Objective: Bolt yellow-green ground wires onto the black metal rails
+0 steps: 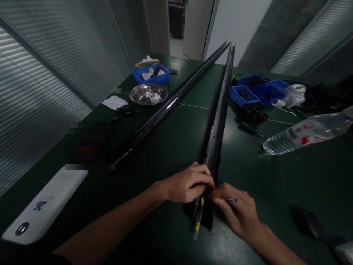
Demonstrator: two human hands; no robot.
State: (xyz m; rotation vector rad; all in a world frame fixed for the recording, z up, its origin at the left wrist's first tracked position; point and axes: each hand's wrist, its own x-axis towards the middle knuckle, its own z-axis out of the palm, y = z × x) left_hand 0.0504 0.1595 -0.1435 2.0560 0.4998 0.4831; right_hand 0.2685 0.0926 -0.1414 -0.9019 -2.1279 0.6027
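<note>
A long black rail lies on the green table, running from near me to the far edge. My left hand is closed around its near end, fingers wrapped over the top. My right hand is pinched against the same end and holds a small metal tool between thumb and finger. A green and yellow wire with a ring terminal hangs out of the rail's end. A second long black rail lies to the left, untouched.
A clear water bottle lies at right. Blue bins and black parts sit at the far right, another blue bin and a metal dish at the far left. A white device lies near left, a dark object near right.
</note>
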